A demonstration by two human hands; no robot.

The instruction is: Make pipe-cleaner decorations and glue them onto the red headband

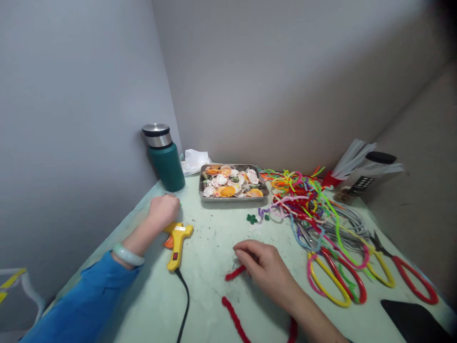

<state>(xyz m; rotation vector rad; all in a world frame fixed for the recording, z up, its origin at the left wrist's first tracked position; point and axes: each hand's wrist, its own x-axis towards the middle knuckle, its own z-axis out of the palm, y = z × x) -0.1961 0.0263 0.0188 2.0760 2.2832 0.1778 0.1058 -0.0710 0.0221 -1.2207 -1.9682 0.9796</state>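
My left hand [164, 212] is closed in a fist over the table's left side, just beyond the nozzle end of a yellow hot glue gun [176, 250]. A speck of green shows by its knuckles; whatever the fingers hold is hidden. My right hand [266, 267] hovers near the middle, thumb and forefinger curled toward each other. Anything between those fingertips is too small to make out. Beneath this hand a red pipe cleaner [234, 273] sticks out to the left. More red pipe cleaner [233, 317] curves along the near edge, partly behind my right forearm.
A metal tray [233, 199] of shells stands at the back, beside a green bottle [166, 164] and tissue [195, 159]. Tangled colourful pipe cleaners [303, 200], scissors [416, 281], wire [348, 224] and a black-lidded jar [367, 174] occupy the right. Small green pieces [252, 219] lie centrally.
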